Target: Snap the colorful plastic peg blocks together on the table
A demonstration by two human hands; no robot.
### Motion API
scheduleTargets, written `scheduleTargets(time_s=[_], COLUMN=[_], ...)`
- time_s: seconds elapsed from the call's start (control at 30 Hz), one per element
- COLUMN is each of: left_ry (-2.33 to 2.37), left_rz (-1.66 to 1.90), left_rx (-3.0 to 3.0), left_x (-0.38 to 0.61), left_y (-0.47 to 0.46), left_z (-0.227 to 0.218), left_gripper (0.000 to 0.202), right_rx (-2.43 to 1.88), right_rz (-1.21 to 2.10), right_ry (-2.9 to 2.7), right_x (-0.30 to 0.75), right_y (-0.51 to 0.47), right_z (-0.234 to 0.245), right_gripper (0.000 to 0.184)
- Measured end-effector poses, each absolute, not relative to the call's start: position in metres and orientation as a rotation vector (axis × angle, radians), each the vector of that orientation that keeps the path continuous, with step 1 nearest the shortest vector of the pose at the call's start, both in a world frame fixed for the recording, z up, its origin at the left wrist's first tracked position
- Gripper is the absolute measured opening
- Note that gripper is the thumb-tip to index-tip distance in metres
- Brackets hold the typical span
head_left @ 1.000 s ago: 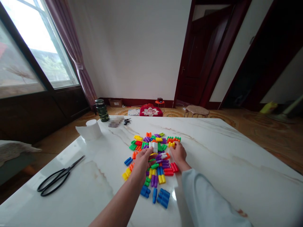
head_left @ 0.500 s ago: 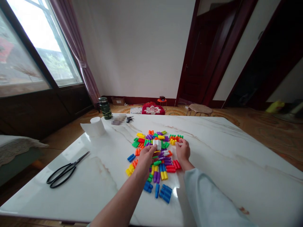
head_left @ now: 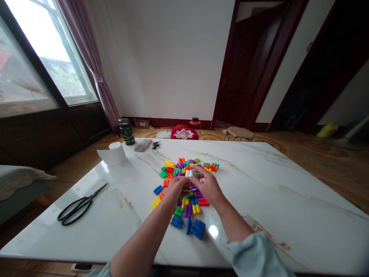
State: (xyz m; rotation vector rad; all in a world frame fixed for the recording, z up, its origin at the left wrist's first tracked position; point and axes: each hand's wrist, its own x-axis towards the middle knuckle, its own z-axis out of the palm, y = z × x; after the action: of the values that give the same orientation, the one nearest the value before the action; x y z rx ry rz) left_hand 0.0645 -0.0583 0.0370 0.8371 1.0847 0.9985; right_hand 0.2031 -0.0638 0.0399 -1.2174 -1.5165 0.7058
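Over a pile of coloured plastic building blocks, my left hand (head_left: 175,189) is closed on a white block (head_left: 189,173). My right hand (head_left: 208,185) meets it from the other side, thumb and fingers bent around the same white block. Below the hands lie yellow-and-blue blocks (head_left: 195,205), purple blocks (head_left: 188,210) and a dark blue block group (head_left: 198,229). Red blocks (head_left: 204,202) show under my right wrist. Behind the right fingers sits an orange-and-green block row (head_left: 211,166). My hands hide the middle of the pile.
Black-handled scissors (head_left: 83,205) lie at the left of the marbled white table (head_left: 259,192). A paper roll (head_left: 117,153), a camouflage flask (head_left: 126,131) and keys (head_left: 156,145) stand or lie toward the back left. A round stool (head_left: 239,132) is beyond the far edge.
My right hand has moved left from the orange-and-green row to the white block in my left hand. The view has shifted slightly.
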Motion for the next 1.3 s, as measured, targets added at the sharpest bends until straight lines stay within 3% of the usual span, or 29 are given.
scheduleTargets(time_s=[0.17,0.4,0.5,0.63,0.87,0.97,1.1,1.3], left_ry=[1.096,1.141,1.223,1.496,1.631,1.524,1.36,1.445], left_rz=[0.973,0.919,0.811,0.669,0.523,0.44,0.391,0.246], left_rx=[0.841,1.048,1.311,1.903,2.047,2.038,2.04,2.25], left_x=[0.06,0.056,0.048,0.027,-0.013,-0.025,-0.031,-0.03], left_y=[-0.056,-0.051,-0.049,-0.05,-0.052,-0.055,-0.065,-0.062], left_z=[0.035,0.033,0.031,0.027,0.026,0.028,0.027,0.024], left_gripper=[0.036,0.051,0.042,0.009,0.018,0.02,0.028,0.018], right_rx=[-1.204,-1.372,-1.608,-1.926,-1.867,-1.849,-1.934,-2.061], right_rz=[0.669,0.578,0.498,0.482,0.58,0.627,0.606,0.529], right_ry=[-1.734,-1.731,-1.795,-1.97,-2.126,-2.111,-2.086,-2.196], right_x=[0.206,0.202,0.209,0.219,0.222,0.221,0.22,0.221], right_y=[-0.071,-0.073,-0.071,-0.07,-0.073,-0.073,-0.072,-0.072], right_z=[0.033,0.034,0.03,0.022,0.005,0.0,-0.001,0.01], right_gripper=[0.041,0.03,0.023,0.024,0.023,0.026,0.017,0.022])
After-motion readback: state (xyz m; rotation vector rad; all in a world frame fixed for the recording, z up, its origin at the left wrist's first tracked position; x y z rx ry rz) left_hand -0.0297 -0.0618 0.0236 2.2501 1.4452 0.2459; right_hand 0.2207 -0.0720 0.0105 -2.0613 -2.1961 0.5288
